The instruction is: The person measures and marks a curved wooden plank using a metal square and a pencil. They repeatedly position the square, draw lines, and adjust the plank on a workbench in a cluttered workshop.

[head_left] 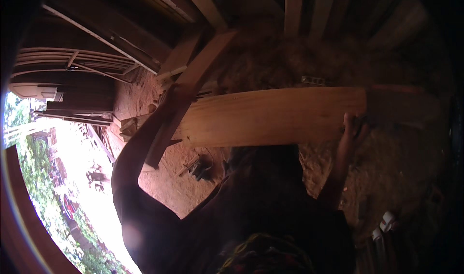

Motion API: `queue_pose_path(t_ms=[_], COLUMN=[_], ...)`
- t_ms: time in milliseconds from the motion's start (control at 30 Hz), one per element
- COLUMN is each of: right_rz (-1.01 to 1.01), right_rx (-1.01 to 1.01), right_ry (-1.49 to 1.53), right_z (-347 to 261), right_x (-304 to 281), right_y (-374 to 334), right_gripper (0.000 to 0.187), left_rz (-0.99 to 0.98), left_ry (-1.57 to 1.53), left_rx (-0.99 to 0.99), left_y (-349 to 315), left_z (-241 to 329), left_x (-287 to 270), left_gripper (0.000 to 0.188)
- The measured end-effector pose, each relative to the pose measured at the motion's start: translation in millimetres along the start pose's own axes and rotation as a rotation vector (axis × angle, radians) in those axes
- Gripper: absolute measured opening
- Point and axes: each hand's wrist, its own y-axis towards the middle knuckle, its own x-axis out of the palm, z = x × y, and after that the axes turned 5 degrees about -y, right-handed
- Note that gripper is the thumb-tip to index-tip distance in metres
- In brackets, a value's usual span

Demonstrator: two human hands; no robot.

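Observation:
A wide, pale wooden plank (270, 117) lies crosswise in front of my body. Across its left end runs a long narrow board (209, 59), slanting from the far middle toward my left forearm. My left hand (180, 94) is closed around this narrow board, its fingers partly in shadow. At the plank's right end, my right hand (354, 127) grips the near corner, with the thumb up on the edge and the other fingers curled. The undersides of both pieces are hidden.
Dark boards (111, 27) lean at the far left, and upright planks (321, 10) stand at the back. A small dark tool or machine (199, 169) sits on the dusty ground. White-ended pieces (386, 222) are at the lower right. Bright daylight enters from the left.

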Motion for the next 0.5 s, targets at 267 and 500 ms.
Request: queue_pose_path(t_ms=[267,500], right_rz=[0.221,0.289], right_rx=[-0.041,-0.093], right_ry=[-0.078,-0.149], right_z=[-5,-8], right_x=[-11,0], right_y=[-54,-69], right_gripper=[0.037,0.033], left_rz=[-0.354,-0.402], left_ry=[-0.329,-0.494], left_rx=[-0.145,-0.265], left_y=[117,153], left_z=[-32,-83], left_x=[45,55], left_gripper=[0.121,0.125])
